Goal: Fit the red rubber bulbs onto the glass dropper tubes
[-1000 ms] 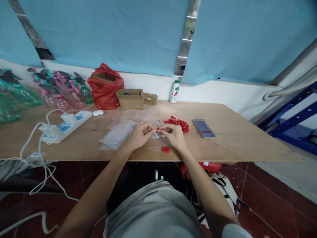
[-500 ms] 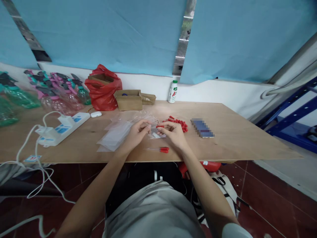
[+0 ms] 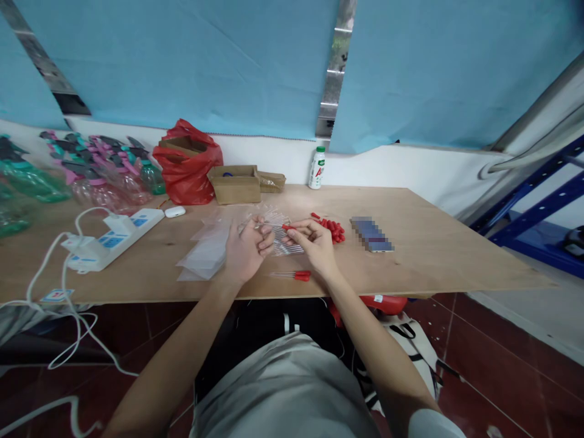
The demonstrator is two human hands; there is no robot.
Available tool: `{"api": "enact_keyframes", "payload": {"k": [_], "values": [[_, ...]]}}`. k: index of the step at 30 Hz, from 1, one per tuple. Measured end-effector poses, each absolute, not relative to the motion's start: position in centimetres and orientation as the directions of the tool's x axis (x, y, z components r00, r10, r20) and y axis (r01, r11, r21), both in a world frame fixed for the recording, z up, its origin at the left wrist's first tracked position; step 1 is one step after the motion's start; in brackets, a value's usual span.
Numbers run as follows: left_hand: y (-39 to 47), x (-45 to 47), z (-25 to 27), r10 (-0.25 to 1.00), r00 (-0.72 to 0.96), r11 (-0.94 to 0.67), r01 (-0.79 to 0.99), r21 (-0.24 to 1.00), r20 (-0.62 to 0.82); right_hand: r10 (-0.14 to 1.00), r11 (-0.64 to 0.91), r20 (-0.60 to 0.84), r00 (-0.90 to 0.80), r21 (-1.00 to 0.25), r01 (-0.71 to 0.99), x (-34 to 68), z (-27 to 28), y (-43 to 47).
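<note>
Between thumb and fingers, my right hand (image 3: 319,244) pinches a small red rubber bulb (image 3: 287,227). My left hand (image 3: 245,250) has its fingers curled around a thin clear dropper tube (image 3: 272,225), whose end meets the bulb; how far it sits inside I cannot tell. Loose clear tubes (image 3: 283,248) lie under and behind both hands. Just beyond my right hand is a heap of red bulbs (image 3: 336,231). Nearer the table's front edge lie a few droppers with red bulbs (image 3: 301,275). Flat clear plastic bags (image 3: 201,258) are spread left of my left hand.
A phone (image 3: 371,235) lies at right on the wooden table (image 3: 438,243). Along the back stand a white bottle (image 3: 317,170), a cardboard box (image 3: 236,185) and a red plastic bag (image 3: 189,173). At left are spray bottles (image 3: 112,191) and a power strip (image 3: 112,243) with cables.
My left hand has turned over, and a clear tube now shows between its fingers and the red bulb. My right hand has shifted slightly left with the bulb.
</note>
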State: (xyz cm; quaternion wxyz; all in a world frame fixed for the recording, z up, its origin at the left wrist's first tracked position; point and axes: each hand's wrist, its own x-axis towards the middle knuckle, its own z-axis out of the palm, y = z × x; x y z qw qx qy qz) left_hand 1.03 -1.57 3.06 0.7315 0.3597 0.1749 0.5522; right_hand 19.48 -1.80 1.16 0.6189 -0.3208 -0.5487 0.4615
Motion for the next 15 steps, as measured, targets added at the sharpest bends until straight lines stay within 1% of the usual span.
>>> {"api": "enact_keyframes", "payload": {"k": [7, 12, 15], "values": [[-1.75, 0.80, 2.93, 0.905, 0.408, 0.219, -0.688, 0.691, 0.119, 0.915, 0.377, 0.402, -0.043, -0.887, -0.264, 19.32, 1.36, -2.02], [-1.70, 0.65, 2.74, 0.899, 0.409, 0.208, -0.711, 0.672, 0.156, 0.924, 0.357, 0.380, -0.053, -0.903, -0.240, 19.30, 1.41, -2.12], [-1.64, 0.59, 2.56, 0.898, 0.408, 0.193, -0.701, 0.686, 0.165, 0.929, 0.345, 0.366, -0.054, -0.910, -0.228, 19.37, 1.42, -2.21]]}}
